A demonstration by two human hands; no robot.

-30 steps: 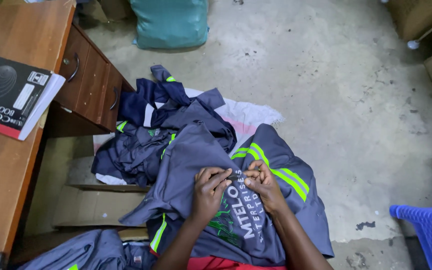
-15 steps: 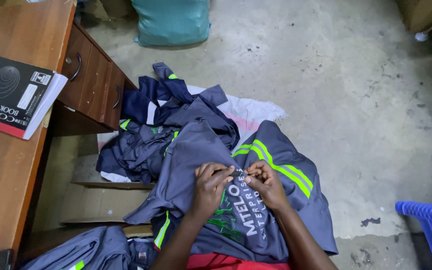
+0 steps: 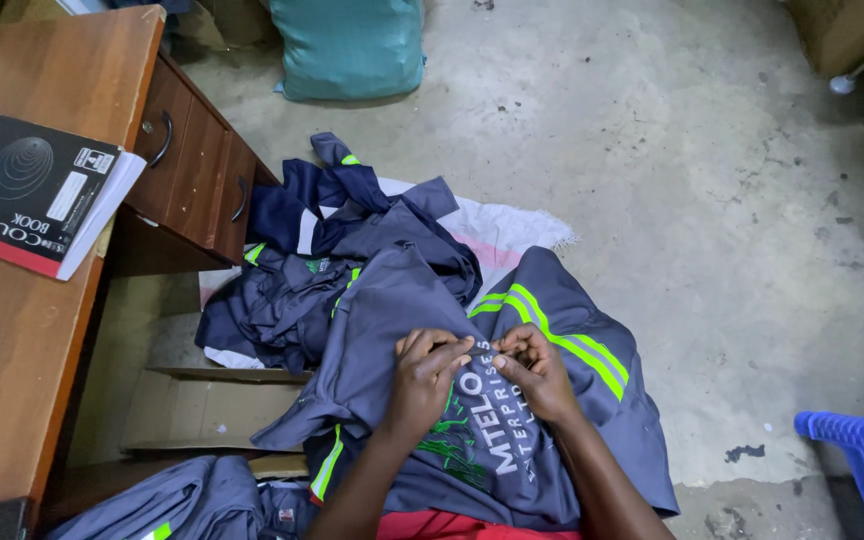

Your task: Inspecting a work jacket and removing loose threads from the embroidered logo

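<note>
Beside the desk (image 3: 22,380), both hands, left (image 3: 427,375) and right (image 3: 537,370), still pinch the grey shirt (image 3: 392,310), hardly moved.

Left hand (image 3: 424,380) and right hand (image 3: 537,372) close together, fingers pinched, forearms converging

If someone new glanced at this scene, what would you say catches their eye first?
First, the two hands, left hand and right hand, pinching a grey work garment with bright yellow-green stripes and white lettering, low in the middle of the view. Behind it lies a heap of similar navy and grey clothes on the concrete floor. At the left, a black book rests on a wooden desk.
</note>
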